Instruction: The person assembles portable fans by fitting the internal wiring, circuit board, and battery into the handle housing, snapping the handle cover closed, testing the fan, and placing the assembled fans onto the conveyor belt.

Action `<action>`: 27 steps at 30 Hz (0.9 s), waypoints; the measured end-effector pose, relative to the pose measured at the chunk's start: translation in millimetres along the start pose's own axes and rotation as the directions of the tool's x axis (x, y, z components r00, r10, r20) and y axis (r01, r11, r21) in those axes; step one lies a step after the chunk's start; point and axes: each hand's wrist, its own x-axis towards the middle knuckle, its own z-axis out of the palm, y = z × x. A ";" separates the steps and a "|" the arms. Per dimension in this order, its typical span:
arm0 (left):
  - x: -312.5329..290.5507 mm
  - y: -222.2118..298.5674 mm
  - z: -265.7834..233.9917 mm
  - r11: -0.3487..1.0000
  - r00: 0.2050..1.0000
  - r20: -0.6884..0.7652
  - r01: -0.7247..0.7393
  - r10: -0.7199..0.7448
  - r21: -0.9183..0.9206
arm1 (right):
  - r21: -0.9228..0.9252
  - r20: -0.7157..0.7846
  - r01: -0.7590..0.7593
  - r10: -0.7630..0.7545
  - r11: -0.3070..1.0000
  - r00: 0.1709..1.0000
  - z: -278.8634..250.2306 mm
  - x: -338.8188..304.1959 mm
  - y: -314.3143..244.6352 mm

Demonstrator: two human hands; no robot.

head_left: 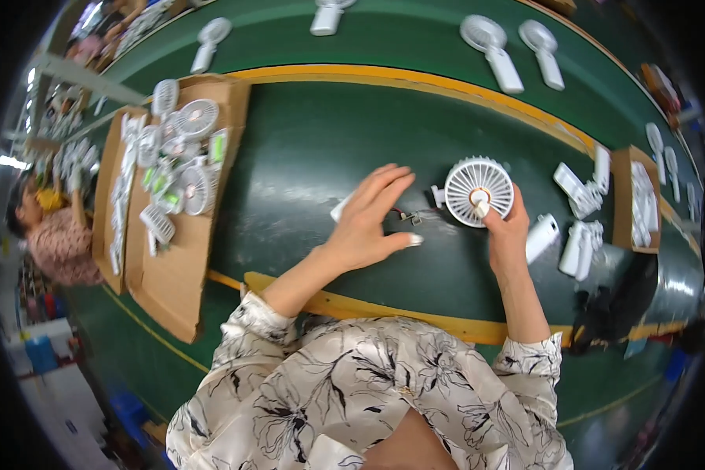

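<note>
My right hand (507,227) grips a round white fan head (468,174) by its lower right side, thumb at the front near the hub. The fan head has a slatted grille, an orange ring round its centre and a small white joint on its left side. To the left, my left hand (366,223) is over the green table with fingers stretched out and thumb apart. Something white covers its thumb tip. A white piece (339,208) shows past the back of that hand, mostly hidden by it. Thin wires with a small part (417,215) lie between my hands.
A cardboard tray (184,282) at left holds several white fan heads. White handle shells (578,249) lie at right beside a small cardboard box (623,196). Beyond the yellow edge, handheld fans (492,53) lie on a green belt. A co-worker (55,235) sits far left.
</note>
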 end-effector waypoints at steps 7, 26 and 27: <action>-13.3 -14.4 3.1 0.956 0.996 0.032 0.071 -0.084 0.286 | 0.160 0.043 0.031 -0.039 0.987 0.998 -11.1 2.3 -9.9; -7.6 -7.4 22.4 -0.221 0.670 0.595 0.561 -0.445 -0.798 | 0.386 0.255 -0.147 0.048 0.911 0.966 -9.2 1.9 -42.1; -6.8 -7.4 23.1 -0.191 0.631 0.600 0.594 -0.491 -0.781 | 0.357 0.291 -0.179 0.073 0.917 0.954 -8.8 -0.4 -43.5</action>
